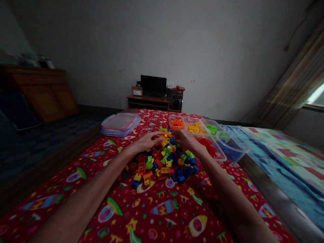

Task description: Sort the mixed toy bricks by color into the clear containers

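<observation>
A loose pile of mixed plastic building bricks in orange, yellow, green, blue and red lies on a red patterned cloth. At the pile's far left side is my left hand, its thumb and fingers apart beside a yellow brick. Whether the fingertips touch that brick I cannot tell. My right hand is over the far right of the pile, fingers curled down and pressed together. Its fingertips are hidden, and so is anything between them.
Clear tubs at the right hold sorted bricks: orange, yellow, green, red and, in a round tub, blue. Stacked lids lie at far left. A bed adjoins the table's right side.
</observation>
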